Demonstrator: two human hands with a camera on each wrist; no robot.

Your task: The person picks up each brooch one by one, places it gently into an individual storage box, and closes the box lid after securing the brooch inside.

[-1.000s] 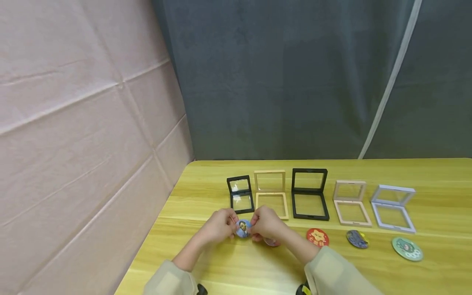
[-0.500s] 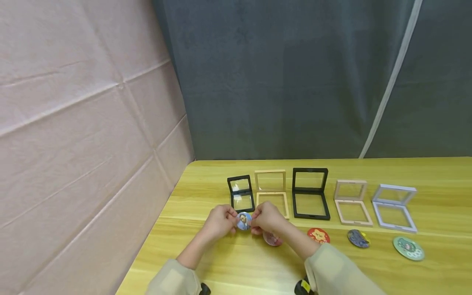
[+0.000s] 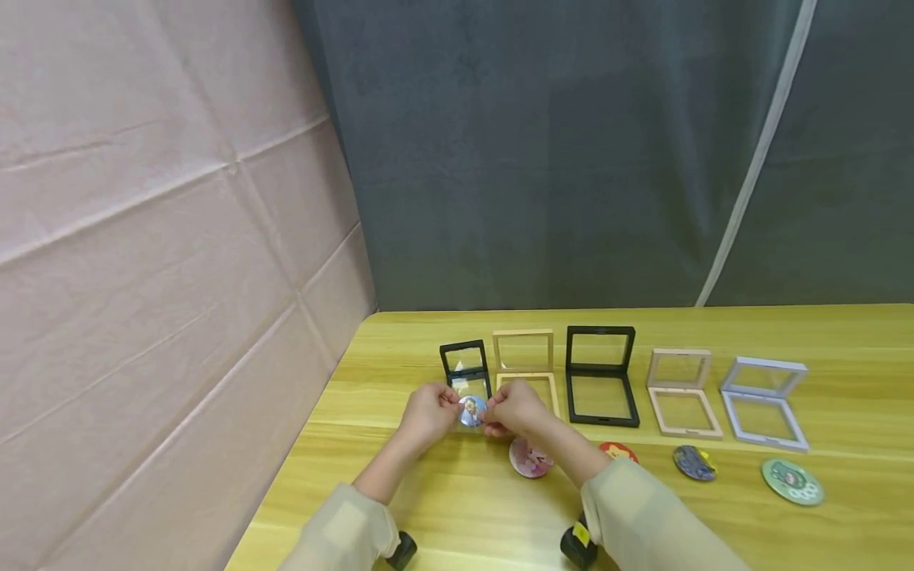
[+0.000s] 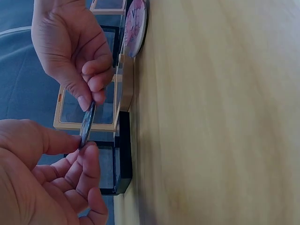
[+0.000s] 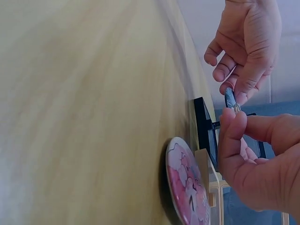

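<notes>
While the left hand (image 3: 430,411) pinches the blue badge (image 3: 471,411), the right hand (image 3: 519,408) pinches opposite.

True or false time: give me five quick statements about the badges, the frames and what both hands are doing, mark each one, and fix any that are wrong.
1. The left hand and right hand both pinch the blue badge. True.
2. The small black frame is folded shut. False: the small black frame stands open, its lid raised.
3. The pink badge rests on the table. True.
4. The green badge is the leftmost badge in the head view. False: the green badge is the rightmost there.
5. The lavender frame is the rightmost frame in the head view. True.
</notes>
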